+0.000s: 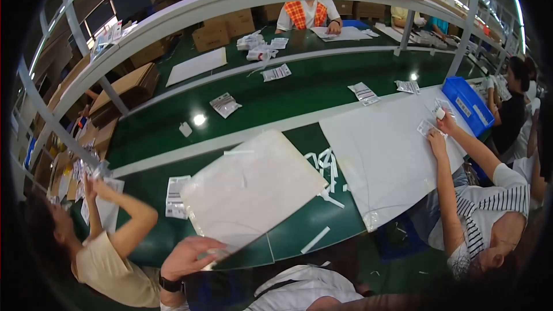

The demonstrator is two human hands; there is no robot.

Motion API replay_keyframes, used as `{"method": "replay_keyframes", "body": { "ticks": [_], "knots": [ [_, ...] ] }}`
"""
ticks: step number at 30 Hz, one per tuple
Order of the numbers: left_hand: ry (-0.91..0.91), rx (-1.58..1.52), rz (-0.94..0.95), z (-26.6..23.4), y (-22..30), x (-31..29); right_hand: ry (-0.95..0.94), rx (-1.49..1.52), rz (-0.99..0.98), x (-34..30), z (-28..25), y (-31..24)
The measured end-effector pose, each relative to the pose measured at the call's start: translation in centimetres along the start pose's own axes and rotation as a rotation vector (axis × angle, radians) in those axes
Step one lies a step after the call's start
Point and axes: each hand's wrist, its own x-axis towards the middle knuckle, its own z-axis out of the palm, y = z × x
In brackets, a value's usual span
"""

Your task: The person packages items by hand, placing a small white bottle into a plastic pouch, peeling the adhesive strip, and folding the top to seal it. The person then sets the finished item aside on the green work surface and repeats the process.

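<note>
Green belt (311, 101): four packets (225, 105); left hand (190, 257) at one white sheet's (253, 187) corner.

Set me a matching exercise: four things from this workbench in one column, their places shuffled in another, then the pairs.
Things
1. Left hand
2. Blue bin
3. White strips in a cluster
4. Flat cardboard stack

Places
A. Between left white sheet and right white sheet
B. By the green surface's left end
C. At the left sheet's near edge
D. By the right sheet's far right corner

Pairs: 1-C, 2-D, 3-A, 4-B
</note>
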Motion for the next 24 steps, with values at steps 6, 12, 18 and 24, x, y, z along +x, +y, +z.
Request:
{"method": "replay_keyframes", "body": {
  "ticks": [6,12,18,24],
  "knots": [
    [0.057,0.498,0.212,-3.3,-6.2,10.4,-0.354,0.842,-0.031,5.0,-23.3,-14.1],
    [0.036,0.634,0.045,1.3,-11.1,17.9,-0.520,0.741,-0.565,12.1,-32.9,-33.3],
    [0.006,0.582,0.227,2.4,-11.2,18.1,-0.725,0.373,-0.816,20.4,-32.3,-42.0],
    [0.094,0.372,0.346,-5.4,-12.8,20.0,-0.743,0.459,-0.607,26.1,-23.4,-41.0]
  ]
}}
